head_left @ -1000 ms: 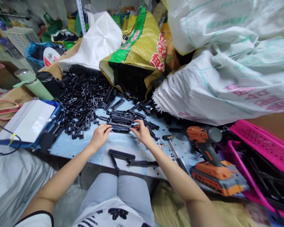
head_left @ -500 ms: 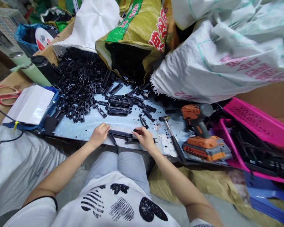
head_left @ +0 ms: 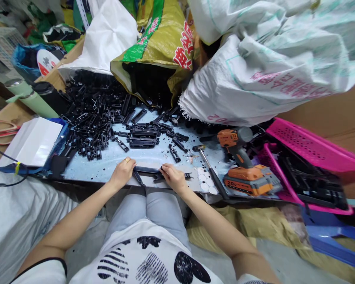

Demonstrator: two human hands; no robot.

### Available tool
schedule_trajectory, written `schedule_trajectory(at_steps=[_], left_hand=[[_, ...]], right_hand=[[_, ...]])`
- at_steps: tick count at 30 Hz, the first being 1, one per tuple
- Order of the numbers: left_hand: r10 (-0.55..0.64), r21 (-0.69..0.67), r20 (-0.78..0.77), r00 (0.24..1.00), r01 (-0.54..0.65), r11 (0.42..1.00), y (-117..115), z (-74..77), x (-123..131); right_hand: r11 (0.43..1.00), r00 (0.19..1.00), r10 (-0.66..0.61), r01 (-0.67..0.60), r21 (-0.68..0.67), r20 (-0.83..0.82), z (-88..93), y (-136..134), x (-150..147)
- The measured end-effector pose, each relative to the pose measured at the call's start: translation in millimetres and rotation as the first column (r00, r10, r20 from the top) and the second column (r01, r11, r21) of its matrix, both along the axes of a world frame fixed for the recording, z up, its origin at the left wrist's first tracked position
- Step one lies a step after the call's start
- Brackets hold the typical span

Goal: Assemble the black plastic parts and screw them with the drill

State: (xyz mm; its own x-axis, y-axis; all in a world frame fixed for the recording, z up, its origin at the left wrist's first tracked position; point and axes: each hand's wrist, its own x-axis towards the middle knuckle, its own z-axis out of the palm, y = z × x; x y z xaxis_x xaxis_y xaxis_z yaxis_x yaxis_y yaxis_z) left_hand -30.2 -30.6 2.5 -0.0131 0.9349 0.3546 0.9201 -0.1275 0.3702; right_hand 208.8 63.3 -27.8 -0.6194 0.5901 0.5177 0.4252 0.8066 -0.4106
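Note:
Between my hands lies a long black bar-shaped part (head_left: 148, 170), close above the table's front edge. My left hand (head_left: 123, 172) pinches its left end, where a shorter black arm (head_left: 139, 179) slants down toward my lap. My right hand (head_left: 173, 176) has its fingers closed at the bar's right end; anything small in the fingertips is hidden. Another black piece with a forked end (head_left: 188, 175) pokes out to the right, behind and under my right hand. Just beyond, several similar black bars (head_left: 143, 142) lie grouped on the blue tabletop.
A large heap of black parts (head_left: 88, 114) covers the table's back left, below open sacks (head_left: 154, 47). To the right are a hammer (head_left: 211, 169), an orange cordless drill (head_left: 239, 157) and a pink basket (head_left: 319, 146). Scissors (head_left: 1, 132) and white paper (head_left: 31, 142) lie left.
The camera view has shifted slightly to the right. The long bar has rolled, so its open channel no longer shows, and my right hand now grips its end more closely.

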Motion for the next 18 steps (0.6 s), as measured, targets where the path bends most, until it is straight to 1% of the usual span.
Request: schedule_trajectory(at_steps=[2, 4, 7, 10, 15, 18], left_hand=[[-0.017, -0.016, -0.053, 0.998, 0.016, 1.0, -1.7, 2.3, 1.4], [-0.033, -0.023, -0.089, 0.996, 0.031, 0.999, -3.5, 4.3, 1.0], [-0.065, -0.01, -0.065, 0.996, 0.065, 0.998, -5.0, 5.7, -1.0], [-0.075, -0.007, -0.052, 0.996, 0.075, 0.997, -4.5, 5.3, -2.1], [0.037, 0.039, 0.008, 0.999, -0.037, 0.999, -3.3, 2.6, 0.0], [0.057, 0.063, -0.031, 0.998, -0.055, 0.996, -3.5, 1.8, 4.2]], right_hand=[[0.999, 1.0, -0.017, 0.017, 0.031, -0.002, -2.0, -0.1, 1.6], [0.996, 0.999, 0.034, -0.036, 0.075, 0.025, -4.7, 0.5, 3.6], [0.985, 0.991, 0.109, -0.118, 0.127, 0.073, -6.7, 1.6, 5.9], [0.991, 0.992, 0.106, -0.111, 0.077, 0.062, -5.8, 1.4, 6.2], [0.993, 0.993, 0.115, -0.116, -0.014, -0.007, -8.8, -2.4, 8.8], [0.991, 0.992, 0.124, -0.125, -0.057, -0.024, -12.5, -3.7, 12.6]])
